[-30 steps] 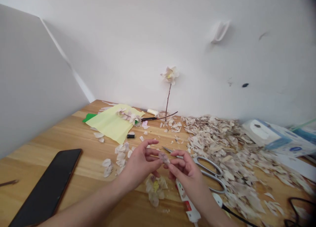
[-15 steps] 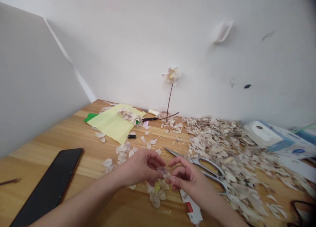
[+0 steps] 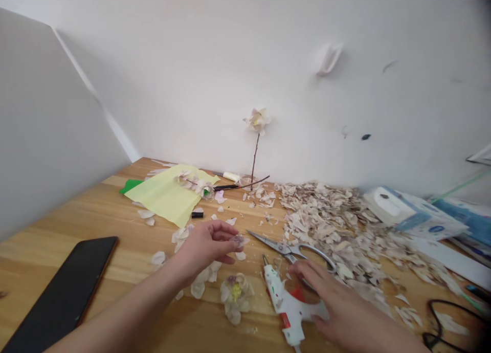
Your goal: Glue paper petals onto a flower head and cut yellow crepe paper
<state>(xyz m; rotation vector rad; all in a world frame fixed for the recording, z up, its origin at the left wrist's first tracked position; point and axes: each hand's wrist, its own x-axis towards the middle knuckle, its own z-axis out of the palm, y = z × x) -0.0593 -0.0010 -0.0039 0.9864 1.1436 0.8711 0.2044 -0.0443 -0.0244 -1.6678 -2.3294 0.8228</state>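
My left hand [image 3: 212, 245] is closed in a pinch on a thin, pale petal [image 3: 241, 242], held above the wooden table. Fingers apart, my right hand [image 3: 326, 299] reaches around the handle end of a white hot glue gun [image 3: 282, 304]; I cannot tell whether it touches the handle. The gun lies on its side, nozzle pointing away from me. Just beyond it, grey scissors [image 3: 286, 249] lie with one handle loop partly behind my right fingers. Between my hands a pale flower [image 3: 236, 296] with a yellow centre rests on the table.
A large heap of dried petals [image 3: 326, 215] spreads along the right, beside a tissue pack [image 3: 414, 212]. A phone [image 3: 65, 291] lies at left. Yellow paper [image 3: 169, 197] with a flower twig sits further back. A stemmed flower [image 3: 258, 120] stands against the wall.
My hands have moved apart. The right has let go of the petal and shifted right and down to the glue gun, which is now uncovered; the left keeps the petal.
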